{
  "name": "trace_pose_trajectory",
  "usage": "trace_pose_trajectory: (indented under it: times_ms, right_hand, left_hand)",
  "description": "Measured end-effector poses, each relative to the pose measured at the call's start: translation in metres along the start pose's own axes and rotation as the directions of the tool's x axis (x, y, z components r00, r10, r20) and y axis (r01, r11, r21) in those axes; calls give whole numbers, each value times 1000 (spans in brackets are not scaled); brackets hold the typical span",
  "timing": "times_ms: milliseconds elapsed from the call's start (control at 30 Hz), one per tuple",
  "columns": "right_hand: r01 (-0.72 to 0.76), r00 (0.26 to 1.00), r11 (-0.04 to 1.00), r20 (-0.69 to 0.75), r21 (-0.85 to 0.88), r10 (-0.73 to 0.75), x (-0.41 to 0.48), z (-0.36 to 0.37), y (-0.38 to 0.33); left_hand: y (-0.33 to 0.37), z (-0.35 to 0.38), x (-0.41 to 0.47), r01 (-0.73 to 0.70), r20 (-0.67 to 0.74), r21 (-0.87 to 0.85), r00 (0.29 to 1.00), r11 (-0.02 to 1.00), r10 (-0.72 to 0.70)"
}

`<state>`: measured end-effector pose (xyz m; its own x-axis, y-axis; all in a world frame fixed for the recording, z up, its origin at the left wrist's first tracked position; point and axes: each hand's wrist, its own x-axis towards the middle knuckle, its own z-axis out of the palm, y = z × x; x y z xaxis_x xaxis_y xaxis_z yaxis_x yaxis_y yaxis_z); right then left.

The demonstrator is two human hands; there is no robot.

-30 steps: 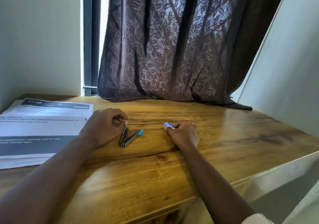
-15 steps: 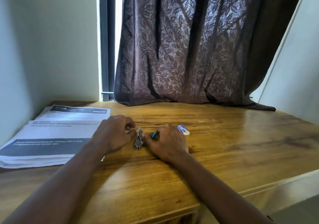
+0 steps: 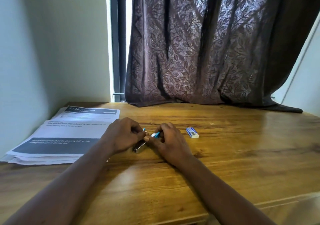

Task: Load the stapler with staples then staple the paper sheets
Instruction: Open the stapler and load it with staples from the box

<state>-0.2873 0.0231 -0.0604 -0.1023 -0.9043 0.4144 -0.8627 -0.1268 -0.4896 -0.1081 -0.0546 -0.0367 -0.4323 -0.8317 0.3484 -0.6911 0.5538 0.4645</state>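
Note:
A small metal stapler [image 3: 140, 146] with blue tips lies swung apart on the wooden table [image 3: 225, 155], between my two hands. My left hand [image 3: 123, 134] pinches one arm of it near a blue tip. My right hand [image 3: 168, 141] grips the other arm, whose blue end shows between its fingers. A small white and blue staple box [image 3: 192, 132] lies on the table just right of my right hand, untouched. A stack of printed paper sheets [image 3: 60, 134] rests at the table's left side, beside my left forearm.
A dark leaf-patterned curtain [image 3: 207, 51] hangs down onto the back of the table. A pale wall stands close on the left. The table's front right edge [image 3: 285, 198] runs diagonally near my right forearm.
My right hand let go of the staple box, left it on the table and moved left onto the stapler. Both hands now hold the stapler's two arms. The camera view shifted leftward.

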Motion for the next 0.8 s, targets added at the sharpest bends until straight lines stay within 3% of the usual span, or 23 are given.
trace_pose_trajectory:
  times_ms: [100, 233, 367, 467, 600, 733, 800]
  right_hand:
    - [164, 977, 976, -162, 141, -141, -2, -3, -3]
    - [343, 911, 935, -276, 91, -307, -7, -2, -10]
    - [440, 852, 898, -322, 13, -412, -9, -4, -12]
    - [450, 846, 893, -323, 10, -423, -11, -5, -13]
    - [455, 849, 890, -314, 23, -426, -10, -4, -12]
    - [432, 882, 900, -240, 64, -406, -12, -5, -13]
    - [371, 916, 910, -235, 188, -325, -14, -7, -16]
  left_hand:
    - [2, -1, 2, 3, -70, -109, 997, 994, -11]
    - [1, -3, 5, 16, -195, -353, 977, 935, -90]
    - [0, -8, 7, 66, -174, -692, 951, 719, -254]
    - [-2, -12, 11, 160, -70, -854, 908, 495, -414]
    - [-2, -12, 14, 167, 24, -950, 882, 264, -470]
    - [-1, -11, 14, 165, 59, -970, 869, 177, -490]
    - [-4, -13, 13, 162, 60, -973, 865, 163, -498]
